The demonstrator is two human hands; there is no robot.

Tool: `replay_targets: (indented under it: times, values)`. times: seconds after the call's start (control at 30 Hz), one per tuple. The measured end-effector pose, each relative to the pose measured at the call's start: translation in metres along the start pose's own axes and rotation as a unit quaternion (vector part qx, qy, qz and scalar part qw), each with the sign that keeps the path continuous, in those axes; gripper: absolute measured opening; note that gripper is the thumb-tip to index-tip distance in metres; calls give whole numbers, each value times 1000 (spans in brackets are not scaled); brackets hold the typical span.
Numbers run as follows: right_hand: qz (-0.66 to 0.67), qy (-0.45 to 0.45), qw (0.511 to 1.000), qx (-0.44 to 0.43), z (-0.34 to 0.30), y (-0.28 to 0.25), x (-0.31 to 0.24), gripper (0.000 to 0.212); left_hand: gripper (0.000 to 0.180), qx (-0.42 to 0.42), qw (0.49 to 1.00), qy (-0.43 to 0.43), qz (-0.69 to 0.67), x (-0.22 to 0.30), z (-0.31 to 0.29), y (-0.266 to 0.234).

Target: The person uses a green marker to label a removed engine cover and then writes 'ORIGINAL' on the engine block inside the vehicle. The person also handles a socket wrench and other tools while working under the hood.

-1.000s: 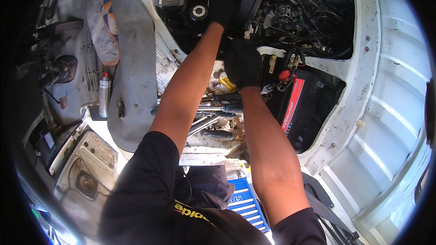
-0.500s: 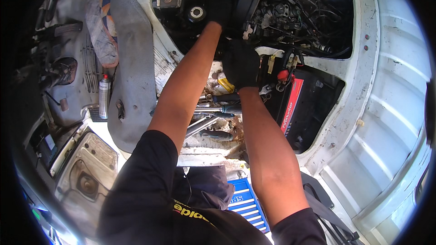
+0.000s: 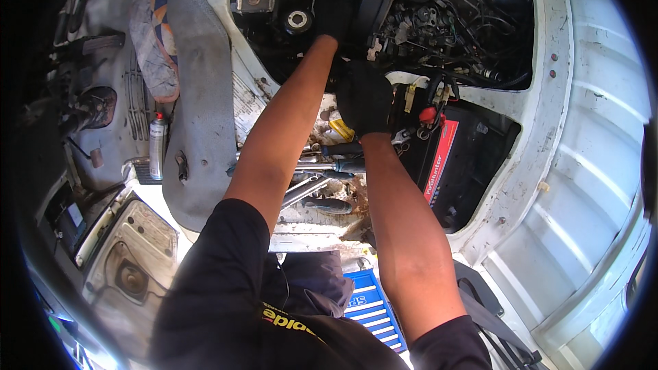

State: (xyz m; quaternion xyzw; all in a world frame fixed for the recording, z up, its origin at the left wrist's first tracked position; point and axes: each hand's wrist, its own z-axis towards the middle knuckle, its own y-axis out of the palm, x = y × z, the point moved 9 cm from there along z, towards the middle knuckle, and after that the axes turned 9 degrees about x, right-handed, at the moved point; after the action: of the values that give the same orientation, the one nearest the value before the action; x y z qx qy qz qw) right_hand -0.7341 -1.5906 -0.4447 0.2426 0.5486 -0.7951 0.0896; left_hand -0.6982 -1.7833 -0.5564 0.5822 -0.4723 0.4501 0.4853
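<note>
My left hand (image 3: 335,15), in a black glove, reaches deep into the dark engine bay beside a round black cap with a pale centre (image 3: 298,21). Its fingers blend into the shadow, so their pose is hidden. Closer to me, my right hand (image 3: 365,99), also gloved in black, is at the near rim of the engine opening. It looks curled closed with its back toward me, and whatever it grips is out of sight. Below it lie a ratchet (image 3: 322,166), several wrenches (image 3: 305,190) and a dark-handled tool (image 3: 327,204) on the dirty metal ledge.
A battery with a red label strip (image 3: 441,161) sits in a recess at right, a red terminal cover (image 3: 429,114) above it. Hoses and wiring (image 3: 473,34) crowd the engine. At left are a spray can (image 3: 157,147) and a rag (image 3: 154,62). A blue tool cabinet (image 3: 373,305) stands below.
My left hand and forearm have shifted very slightly to the right inside the engine bay. My right hand stays in nearly the same place.
</note>
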Motion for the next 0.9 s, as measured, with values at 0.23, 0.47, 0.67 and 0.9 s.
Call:
replay_targets:
  times: [0.23,0.47,0.67,0.9]
  values:
    - [-12,2,1000,-3,0,3,1,19,42,-10,990,94,107,10,8,-1]
    - [-29,12,999,-21,-2,1,7,23,47,-26,993,54,97,19,-4,4]
    - [-11,-22,1000,-1,-2,1,0,24,42,10,988,105,115,15,0,-1]
    - [-20,-16,1000,-6,0,-1,-1,21,31,20,988,100,115,9,3,-3]
